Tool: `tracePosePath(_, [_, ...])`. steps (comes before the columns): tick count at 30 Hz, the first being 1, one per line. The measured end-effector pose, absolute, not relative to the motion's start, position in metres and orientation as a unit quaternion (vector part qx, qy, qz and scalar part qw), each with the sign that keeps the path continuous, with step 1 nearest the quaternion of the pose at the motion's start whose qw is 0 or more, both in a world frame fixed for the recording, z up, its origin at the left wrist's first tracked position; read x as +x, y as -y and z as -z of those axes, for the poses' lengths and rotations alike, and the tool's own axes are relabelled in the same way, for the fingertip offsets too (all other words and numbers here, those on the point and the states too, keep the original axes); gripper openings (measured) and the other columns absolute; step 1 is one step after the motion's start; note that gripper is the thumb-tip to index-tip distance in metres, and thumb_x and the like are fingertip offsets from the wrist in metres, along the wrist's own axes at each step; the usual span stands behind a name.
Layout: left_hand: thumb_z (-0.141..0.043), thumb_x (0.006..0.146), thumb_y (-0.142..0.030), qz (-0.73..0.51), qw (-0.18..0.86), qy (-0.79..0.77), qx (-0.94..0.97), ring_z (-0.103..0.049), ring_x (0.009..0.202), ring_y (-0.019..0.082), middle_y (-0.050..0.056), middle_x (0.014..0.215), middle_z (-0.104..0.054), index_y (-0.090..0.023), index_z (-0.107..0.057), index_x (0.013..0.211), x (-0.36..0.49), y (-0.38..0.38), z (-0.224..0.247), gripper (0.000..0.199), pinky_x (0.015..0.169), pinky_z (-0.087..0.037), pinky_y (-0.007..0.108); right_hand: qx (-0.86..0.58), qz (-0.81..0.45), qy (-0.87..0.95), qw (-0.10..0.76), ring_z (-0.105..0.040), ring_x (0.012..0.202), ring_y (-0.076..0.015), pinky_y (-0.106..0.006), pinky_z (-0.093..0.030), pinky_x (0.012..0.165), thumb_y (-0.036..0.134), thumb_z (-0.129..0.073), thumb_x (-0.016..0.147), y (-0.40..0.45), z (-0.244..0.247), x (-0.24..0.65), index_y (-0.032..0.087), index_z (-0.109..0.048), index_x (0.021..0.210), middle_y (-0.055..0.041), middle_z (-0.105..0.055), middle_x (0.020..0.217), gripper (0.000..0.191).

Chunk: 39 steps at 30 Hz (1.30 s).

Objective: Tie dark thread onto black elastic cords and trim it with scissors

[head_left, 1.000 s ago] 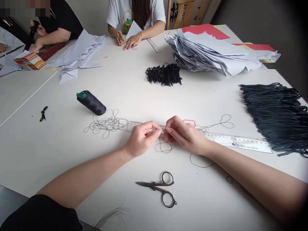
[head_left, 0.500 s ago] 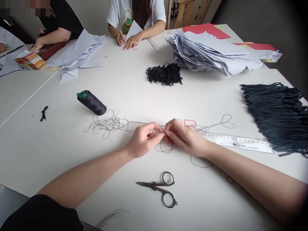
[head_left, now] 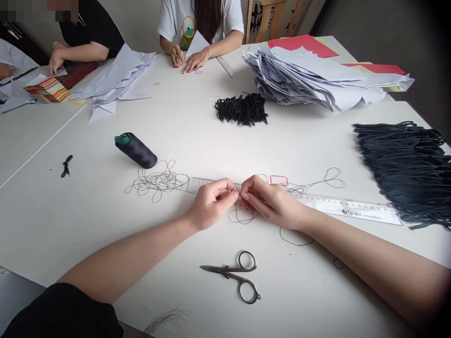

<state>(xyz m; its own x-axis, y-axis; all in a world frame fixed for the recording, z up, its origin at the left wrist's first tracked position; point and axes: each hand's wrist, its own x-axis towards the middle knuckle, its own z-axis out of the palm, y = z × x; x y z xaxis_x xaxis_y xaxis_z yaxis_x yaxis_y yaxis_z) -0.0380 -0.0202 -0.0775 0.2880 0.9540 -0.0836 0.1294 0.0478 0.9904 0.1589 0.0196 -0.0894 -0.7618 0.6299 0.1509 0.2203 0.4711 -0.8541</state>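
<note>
Fingers (head_left: 230, 197) of the left hand (head_left: 207, 203) and right hand (head_left: 274, 202) pinched thread (head_left: 243, 223) near mid-frame (the bit between the tips was too small to tell), with a tangle (head_left: 157, 182) left of centre, beside a spool (head_left: 138, 152), and scissors (head_left: 225, 271) lower centre

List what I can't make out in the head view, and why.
All in the head view:
Long ruler, middle part: mostly hidden behind the left hand and right hand.
Thread between those hands: too fine to follow.
Ruler's numbers: mostly too small to read.
Dark cords, right side: cut off by the right edge.
</note>
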Motion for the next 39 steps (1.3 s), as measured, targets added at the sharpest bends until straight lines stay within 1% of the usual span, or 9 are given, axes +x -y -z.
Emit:
tracePosePath(4, [-0.054,0.088,-0.03,-0.37,0.533,-0.481,0.59,-0.03,0.051,0.008,-0.004,0.059,-0.043,-0.017,-0.052,0.074,-0.0391,0.0192,0.0774,0.019,0.05,-0.025,0.024,-0.26,-0.453,0.817,0.243,-0.056,0.062,-0.0122,-0.024,-0.045,0.054,0.029,-0.038,0.102,-0.0203,0.0871,0.1589,0.021,-0.041,0.098,-0.0014,-0.06,0.075,0.009])
tracePosePath(7, [-0.054,0.088,-0.031,-0.369,0.521,-0.484,0.598,-0.03,0.052,0.009,-0.005,0.058,-0.038,-0.018,-0.052,0.073,-0.0395,0.0195,0.0778,0.02,0.051,-0.024,0.025,-0.26,-0.451,0.814,0.257,-0.057,0.063,-0.0129,-0.024,-0.044,0.054,0.028,-0.039,0.101,-0.0215,0.085,0.1586,0.021,-0.042,0.097,-0.0025,-0.061,0.075,0.009])
tracePosePath(14, [-0.053,0.089,-0.03,-0.358,0.518,-0.481,0.61,-0.031,0.053,0.009,-0.005,0.06,-0.039,-0.018,-0.051,0.074,-0.0387,0.0218,0.0783,0.019,0.052,-0.025,0.025,-0.245,-0.425,0.836,0.247,-0.045,0.053,-0.0098,-0.022,-0.037,0.05,0.027,-0.043,0.098,-0.0227,0.0819,0.1578,0.018,-0.05,0.088,0.0007,-0.055,0.065,0.015])
tracePosePath(20, [-0.053,0.089,-0.03,-0.357,0.518,-0.476,0.614,-0.03,0.053,0.009,-0.005,0.06,-0.037,-0.018,-0.051,0.074,-0.039,0.0215,0.0777,0.019,0.051,-0.024,0.025,-0.264,-0.418,0.835,0.242,-0.044,0.052,-0.0091,-0.021,-0.036,0.05,0.024,-0.045,0.095,-0.0221,0.0815,0.1564,0.018,-0.05,0.086,0.0016,-0.055,0.064,0.012])
tracePosePath(27, [-0.052,0.09,-0.03,-0.356,0.52,-0.474,0.615,-0.031,0.053,0.009,-0.005,0.061,-0.039,-0.018,-0.051,0.075,-0.0383,0.021,0.0768,0.019,0.052,-0.025,0.025,-0.285,-0.403,0.831,0.256,-0.045,0.052,-0.0086,-0.021,-0.037,0.053,0.021,-0.043,0.095,-0.0232,0.0816,0.1565,0.019,-0.049,0.086,0.0026,-0.056,0.064,0.011])
tracePosePath(33, [-0.053,0.089,-0.03,-0.353,0.52,-0.477,0.614,-0.03,0.053,0.009,-0.005,0.06,-0.038,-0.018,-0.051,0.074,-0.0383,0.0211,0.0776,0.019,0.052,-0.025,0.024,-0.272,-0.394,0.841,0.25,-0.044,0.051,-0.0087,-0.022,-0.036,0.053,0.026,-0.044,0.096,-0.0232,0.0809,0.156,0.018,-0.052,0.084,0.003,-0.053,0.061,0.017])
tracePosePath(39, [-0.053,0.089,-0.03,-0.352,0.52,-0.476,0.616,-0.031,0.053,0.009,-0.005,0.06,-0.039,-0.018,-0.051,0.075,-0.0381,0.0212,0.0782,0.019,0.051,-0.026,0.024,-0.273,-0.388,0.842,0.257,-0.045,0.052,-0.0078,-0.021,-0.038,0.054,0.02,-0.045,0.093,-0.0236,0.0821,0.1561,0.018,-0.054,0.083,0.0026,-0.056,0.063,0.014])
